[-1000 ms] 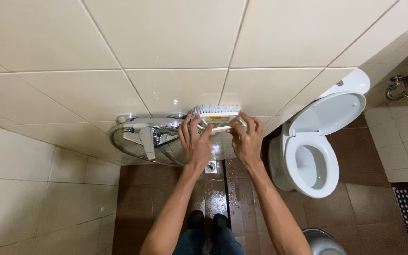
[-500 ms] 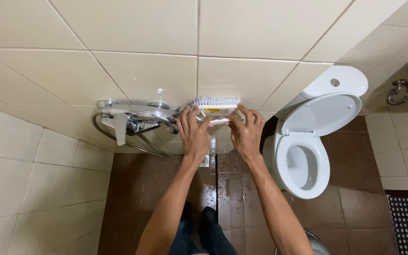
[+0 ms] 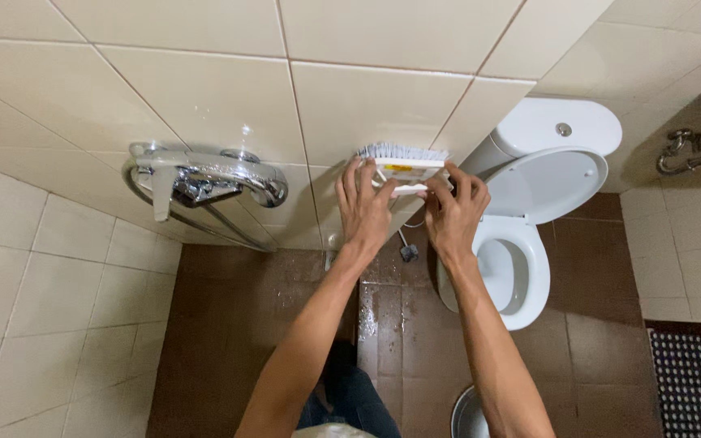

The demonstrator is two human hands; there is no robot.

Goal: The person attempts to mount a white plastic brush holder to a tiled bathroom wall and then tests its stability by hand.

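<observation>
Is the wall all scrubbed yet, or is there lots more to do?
Hard to say what is finished: the tiled wall looks pale and shiny all over, with drops near the tap. Right now the left hand and right hand press the white scrub brush, bristles against the wall. The brown floor below is wet and streaky, so it may still need cleaning.

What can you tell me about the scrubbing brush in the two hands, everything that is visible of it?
The scrubbing brush has a white block that looks like plastic, with a small yellow patch on its back, and a row of pale bluish-white bristles. It is held level with the bristles pressed against the cream wall tile, between the chrome tap and the toilet. The left hand grips its left end and the right hand its right end.
</observation>
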